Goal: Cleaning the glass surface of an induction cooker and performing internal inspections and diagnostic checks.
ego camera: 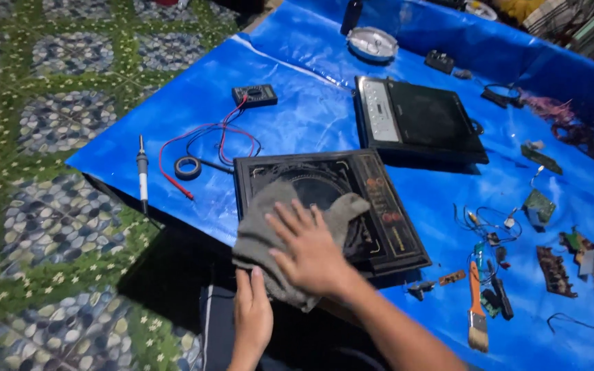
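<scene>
The right hand (309, 249) lay flat with fingers spread on a grey cloth (280, 237), pressing it onto the glass top of a black induction cooker (379, 213). The cloth hid the cooker's near-left part, and the ring marking under it showed only in part. The left hand (251, 312) gripped the cooker's near-left edge below the cloth; its fingertips curled against the edge, though what lay under the palm could not be made out.

Beyond the cooker sat a second induction cooker (421, 120), its far corner in shadow. Left of the near cooker lay a roll of black tape (188, 167), red and black test leads (207, 137), a multimeter (254, 95) and a soldering iron (143, 175). Right of it lay a paintbrush (476, 312), tangled wires and several circuit boards (555, 271), too small to tell apart clearly. All rested on a blue tarpaulin (297, 75), whose right side ran out of view.
</scene>
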